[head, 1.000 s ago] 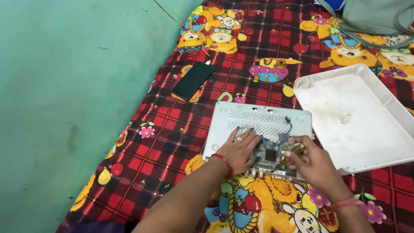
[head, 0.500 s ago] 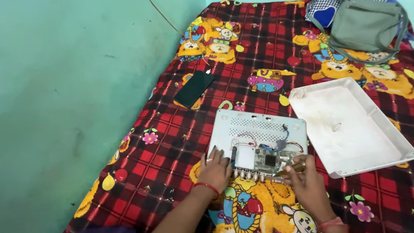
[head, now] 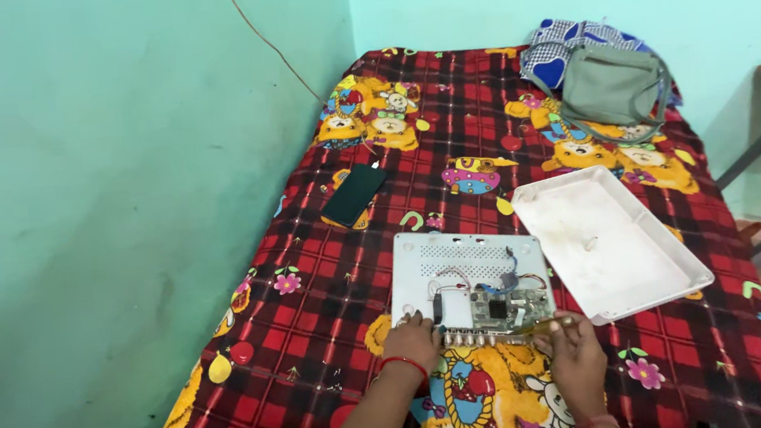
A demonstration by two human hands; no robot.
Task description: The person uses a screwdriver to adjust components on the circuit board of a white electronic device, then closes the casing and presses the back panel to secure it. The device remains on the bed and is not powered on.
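opened white device (head: pixel 468 275) on the bed: left hand (head: pixel 410 342) braces its near edge flat; right hand (head: pixel 574 353) pinches a thin tool, best kept steady.

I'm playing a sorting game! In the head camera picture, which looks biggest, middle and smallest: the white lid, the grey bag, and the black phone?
1. White lid, biggest.
2. Grey bag, middle. It lies farther from the camera, so it may really be closer in size to the lid than it looks.
3. Black phone, clearly smallest.
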